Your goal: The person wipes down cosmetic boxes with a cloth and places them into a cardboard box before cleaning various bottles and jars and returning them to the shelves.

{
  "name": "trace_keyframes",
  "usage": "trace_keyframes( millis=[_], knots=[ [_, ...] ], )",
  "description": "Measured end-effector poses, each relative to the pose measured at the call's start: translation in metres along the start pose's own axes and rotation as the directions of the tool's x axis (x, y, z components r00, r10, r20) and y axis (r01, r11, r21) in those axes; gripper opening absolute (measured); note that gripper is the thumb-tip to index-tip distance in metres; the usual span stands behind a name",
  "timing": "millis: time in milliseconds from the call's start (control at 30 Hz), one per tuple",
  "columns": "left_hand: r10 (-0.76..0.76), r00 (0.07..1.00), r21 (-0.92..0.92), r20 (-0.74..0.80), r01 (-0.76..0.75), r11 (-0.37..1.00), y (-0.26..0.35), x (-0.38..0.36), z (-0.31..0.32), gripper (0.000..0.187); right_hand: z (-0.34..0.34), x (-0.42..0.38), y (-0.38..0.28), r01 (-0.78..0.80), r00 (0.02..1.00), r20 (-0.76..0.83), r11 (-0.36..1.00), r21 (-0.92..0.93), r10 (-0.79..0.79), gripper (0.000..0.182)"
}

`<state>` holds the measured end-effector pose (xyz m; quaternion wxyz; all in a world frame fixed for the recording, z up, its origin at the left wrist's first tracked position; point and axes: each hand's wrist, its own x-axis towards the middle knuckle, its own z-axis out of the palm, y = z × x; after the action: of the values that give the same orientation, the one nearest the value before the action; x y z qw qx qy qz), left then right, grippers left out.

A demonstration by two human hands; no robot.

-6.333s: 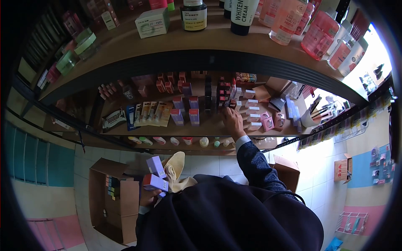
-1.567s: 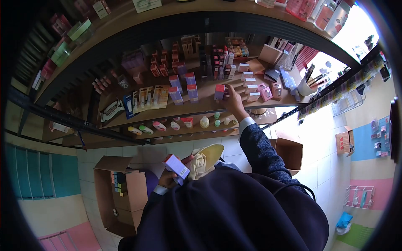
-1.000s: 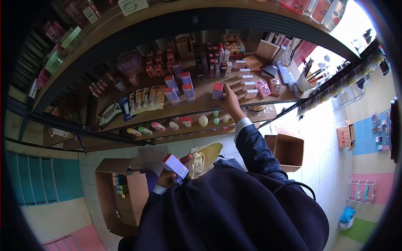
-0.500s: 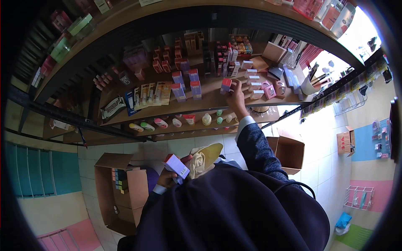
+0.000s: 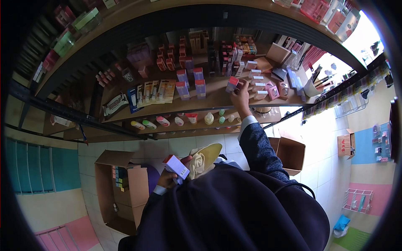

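My right hand (image 5: 240, 96) is closed on a small red-topped lilac box (image 5: 232, 85) at the front of the middle shelf (image 5: 217, 98). Whether the box touches the shelf I cannot tell. Left of it stand several upright boxes (image 5: 200, 89) of the same look; clear-sided boxes (image 5: 260, 95) stand just to the right. Low in front of my body, my left hand (image 5: 167, 179) grips a larger lilac box (image 5: 177, 167) with a red top. A cream hat-like item (image 5: 201, 162) lies beside that hand.
Bottles (image 5: 208, 119) line the lower shelf. An open carton (image 5: 138, 196) is on the floor at the left, another (image 5: 289, 154) at the right. A cup of brushes (image 5: 310, 88) stands near the shelf's right end. The upper shelf edge (image 5: 176, 29) crosses above.
The view has shifted slightly, so the shelf items appear farther right. The small box in my right hand now looks more tilted. My left hand keeps its box.
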<state>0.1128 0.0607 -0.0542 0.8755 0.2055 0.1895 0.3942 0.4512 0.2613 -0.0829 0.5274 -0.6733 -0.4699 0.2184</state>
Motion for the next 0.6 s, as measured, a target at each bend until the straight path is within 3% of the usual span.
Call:
trace_keyframes(
  millis=[67, 100, 167, 300, 467, 600],
  knots=[
    [-0.002, 1.000, -0.025, -0.019, 0.002, 1.000, -0.001, -0.002, -0.003, 0.065, 0.006, 0.002, 0.021, 0.216, 0.976, -0.059, 0.967, 0.137, -0.209, 0.064],
    [-0.008, 1.000, -0.021, -0.028, 0.007, 1.000, -0.001, -0.002, -0.005, 0.065, 0.007, -0.001, 0.016, 0.216, 0.976, -0.058, 0.967, 0.137, -0.210, 0.064],
    [-0.012, 0.999, -0.015, -0.037, 0.012, 1.000, -0.001, -0.003, -0.007, 0.066, 0.010, -0.008, 0.005, 0.247, 0.958, -0.108, 0.957, -0.150, -0.265, 0.064],
    [-0.043, 0.997, 0.005, -0.067, 0.044, 0.999, 0.003, -0.002, 0.000, 0.058, 0.007, -0.008, -0.014, 0.103, 0.982, -0.132, 0.971, -0.214, -0.133, 0.067],
    [-0.043, 0.997, 0.011, -0.064, 0.044, 0.999, 0.001, -0.003, -0.008, 0.059, 0.007, -0.009, -0.010, 0.205, 0.976, -0.051, 0.972, -0.111, -0.212, 0.061],
    [-0.017, 1.000, -0.022, -0.022, 0.017, 1.000, 0.000, -0.002, -0.011, 0.064, 0.012, -0.007, -0.012, 0.256, 0.965, -0.001, 0.947, -0.194, -0.261, 0.057]
  ],
)
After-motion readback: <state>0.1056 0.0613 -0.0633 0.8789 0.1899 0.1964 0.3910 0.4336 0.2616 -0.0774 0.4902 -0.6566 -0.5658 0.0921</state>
